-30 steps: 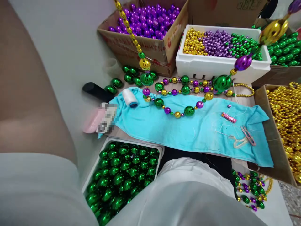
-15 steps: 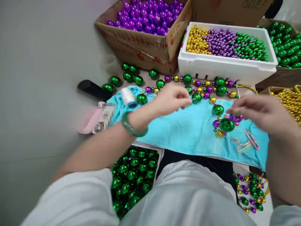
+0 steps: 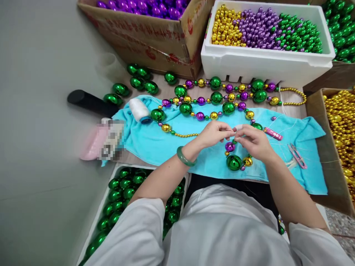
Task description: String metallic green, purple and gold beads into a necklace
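Observation:
My left hand (image 3: 215, 133), a green bangle (image 3: 185, 156) on its wrist, is closed in a pinch on a thin thread (image 3: 230, 130). Almost touching it, my right hand (image 3: 255, 142) has its fingertips closed on the bead string; the exact grip is partly hidden. Just below the fingers, a purple bead (image 3: 230, 146), a large green bead (image 3: 234, 162) and a gold bead (image 3: 247, 161) curve along this string over the blue towel (image 3: 166, 151). Behind the hands, rows of strung green, purple and gold beads (image 3: 216, 97) lie across the towel and table.
A thread spool (image 3: 140, 111) lies at the towel's left. Pink thread snips (image 3: 297, 156) and a small pink item (image 3: 273, 133) are on the right. Behind stand a cardboard box (image 3: 155, 40) of purple beads and a white foam box (image 3: 266, 62). Green beads (image 3: 122, 194) fill a tray below left.
My hands have come together at the middle of the towel from wide apart. The right hand has moved left, and the beads by it have come along. The view has shifted.

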Available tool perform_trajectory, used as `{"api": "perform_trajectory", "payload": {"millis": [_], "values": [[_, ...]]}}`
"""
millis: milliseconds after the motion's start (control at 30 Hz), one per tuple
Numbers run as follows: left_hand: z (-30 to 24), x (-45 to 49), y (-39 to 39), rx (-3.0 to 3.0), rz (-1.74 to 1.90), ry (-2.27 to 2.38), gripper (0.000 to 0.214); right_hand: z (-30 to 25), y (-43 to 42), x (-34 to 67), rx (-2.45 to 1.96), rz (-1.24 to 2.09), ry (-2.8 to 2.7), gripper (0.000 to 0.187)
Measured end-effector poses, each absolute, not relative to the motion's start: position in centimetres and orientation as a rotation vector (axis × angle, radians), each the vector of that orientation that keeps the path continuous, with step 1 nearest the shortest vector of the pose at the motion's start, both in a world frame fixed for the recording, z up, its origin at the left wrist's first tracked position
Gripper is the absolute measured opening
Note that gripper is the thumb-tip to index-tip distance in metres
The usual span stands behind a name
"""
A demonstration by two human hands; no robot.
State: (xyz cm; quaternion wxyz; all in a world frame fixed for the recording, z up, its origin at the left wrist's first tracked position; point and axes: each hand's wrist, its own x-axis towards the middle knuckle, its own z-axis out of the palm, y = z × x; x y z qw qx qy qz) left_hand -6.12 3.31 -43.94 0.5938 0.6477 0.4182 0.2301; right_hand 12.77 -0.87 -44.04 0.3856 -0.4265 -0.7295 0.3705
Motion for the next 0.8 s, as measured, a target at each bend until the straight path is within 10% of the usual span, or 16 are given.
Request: {"api": "perform_trajectory", "payload": {"millis": [800], "values": [[-44.8,-7.5,5.5,1.135,0.644,1.353,0.018,-46.0,-1.5,12.6,-1.211,0.92,-1.431,0.008]]}}
